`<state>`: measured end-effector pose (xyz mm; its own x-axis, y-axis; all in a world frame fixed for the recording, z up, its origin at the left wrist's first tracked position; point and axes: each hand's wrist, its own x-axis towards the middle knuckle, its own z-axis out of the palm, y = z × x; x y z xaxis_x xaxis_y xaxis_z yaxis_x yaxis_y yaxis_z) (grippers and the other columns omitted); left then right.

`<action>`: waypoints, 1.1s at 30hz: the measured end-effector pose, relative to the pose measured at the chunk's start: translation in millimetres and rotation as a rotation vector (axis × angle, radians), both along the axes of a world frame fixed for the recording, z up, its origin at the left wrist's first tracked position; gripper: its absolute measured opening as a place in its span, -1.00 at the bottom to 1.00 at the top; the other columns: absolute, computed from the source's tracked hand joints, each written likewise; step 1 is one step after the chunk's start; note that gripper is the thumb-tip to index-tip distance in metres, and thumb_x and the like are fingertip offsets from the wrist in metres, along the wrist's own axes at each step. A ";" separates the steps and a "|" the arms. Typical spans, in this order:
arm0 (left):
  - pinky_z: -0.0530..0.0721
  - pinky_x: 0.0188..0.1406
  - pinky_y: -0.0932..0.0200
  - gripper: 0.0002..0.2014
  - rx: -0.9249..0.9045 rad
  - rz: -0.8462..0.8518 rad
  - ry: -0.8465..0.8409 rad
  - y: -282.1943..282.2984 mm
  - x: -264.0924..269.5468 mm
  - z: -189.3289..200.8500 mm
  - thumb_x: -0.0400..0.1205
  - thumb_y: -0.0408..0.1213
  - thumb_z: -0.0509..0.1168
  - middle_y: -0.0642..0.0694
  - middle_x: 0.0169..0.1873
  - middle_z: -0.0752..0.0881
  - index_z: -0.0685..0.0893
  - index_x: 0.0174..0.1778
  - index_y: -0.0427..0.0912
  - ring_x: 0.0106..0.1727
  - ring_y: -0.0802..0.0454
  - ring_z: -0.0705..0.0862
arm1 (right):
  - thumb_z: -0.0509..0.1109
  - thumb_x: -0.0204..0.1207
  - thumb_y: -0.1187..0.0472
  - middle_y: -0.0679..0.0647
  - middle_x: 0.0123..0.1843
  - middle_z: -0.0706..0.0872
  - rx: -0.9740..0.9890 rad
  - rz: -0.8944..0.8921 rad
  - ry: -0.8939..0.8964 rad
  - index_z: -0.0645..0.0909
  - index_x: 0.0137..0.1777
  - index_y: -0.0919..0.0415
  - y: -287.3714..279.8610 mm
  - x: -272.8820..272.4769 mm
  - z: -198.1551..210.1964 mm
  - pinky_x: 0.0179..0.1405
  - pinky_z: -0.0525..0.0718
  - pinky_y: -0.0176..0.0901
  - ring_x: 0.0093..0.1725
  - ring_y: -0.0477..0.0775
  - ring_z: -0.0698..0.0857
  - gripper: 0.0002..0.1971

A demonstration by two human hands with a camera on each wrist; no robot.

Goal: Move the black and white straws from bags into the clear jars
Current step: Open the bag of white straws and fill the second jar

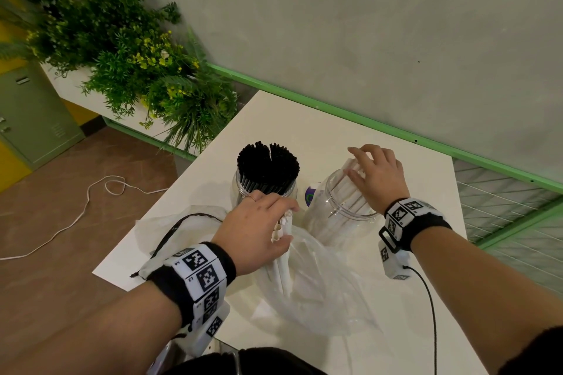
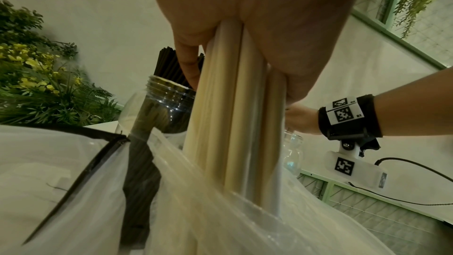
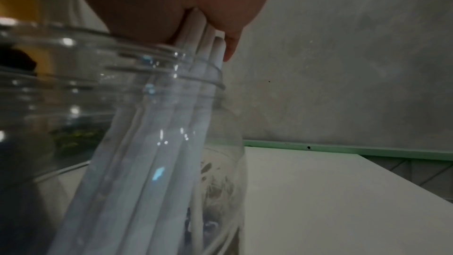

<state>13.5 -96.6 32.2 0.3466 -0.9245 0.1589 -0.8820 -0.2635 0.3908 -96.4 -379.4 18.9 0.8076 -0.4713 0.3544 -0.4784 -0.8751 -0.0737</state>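
Observation:
My left hand point(image 1: 288, 224) grips a small bunch of white straws point(image 1: 281, 253), whose lower ends are still inside a clear plastic bag point(image 1: 320, 283) lying on the white table point(image 1: 411, 176). In the left wrist view these white straws point(image 2: 232, 123) run down from the left hand point(image 2: 245, 26) into the bag point(image 2: 220, 220). My right hand point(image 1: 355, 163) holds the tops of other white straws point(image 3: 159, 152) that lean inside the right clear jar point(image 1: 341, 216). The left clear jar point(image 1: 240, 186) is packed with black straws point(image 1: 268, 167).
An emptied bag with a black drawstring point(image 1: 182, 228) lies at the table's left edge. A small round purple and green object point(image 1: 310, 193) sits between the jars. Plants point(image 1: 137, 55) stand beyond the table's left corner; a grey wall is close behind. A black cable point(image 1: 426, 298) hangs from my right wrist.

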 end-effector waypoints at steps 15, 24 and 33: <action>0.22 0.12 0.36 -0.55 0.024 -0.005 0.006 -0.5 -1.8 3.4 0.54 0.04 0.32 0.20 0.17 0.56 0.45 0.35 0.13 0.15 0.05 0.42 | 0.45 0.50 0.26 0.21 0.07 0.65 -0.146 0.176 -0.031 0.72 0.17 0.13 -3.3 5.4 3.8 -0.24 0.69 0.17 -0.05 0.35 0.61 -0.76; 0.49 0.16 0.21 -0.36 0.020 0.019 -0.042 1.4 -0.1 3.4 0.43 0.37 0.19 0.18 0.22 0.49 0.39 0.39 0.19 0.18 0.06 0.44 | 0.39 0.56 0.14 0.17 0.25 0.60 -0.063 0.077 -0.173 0.65 0.30 0.10 15.0 -1.2 22.5 0.16 0.53 0.20 0.25 0.30 0.49 -0.68; 0.42 0.41 0.15 -0.12 -0.030 -0.006 0.223 29.7 19.6 -2.2 0.32 0.33 0.43 0.17 0.41 0.35 0.23 0.53 0.24 0.40 0.15 0.39 | 0.40 0.49 -0.17 -0.14 0.25 0.52 0.707 0.347 -0.103 0.49 0.44 -0.02 136.9 -44.3 1.4 0.11 0.55 -0.44 0.19 -0.24 0.55 -0.46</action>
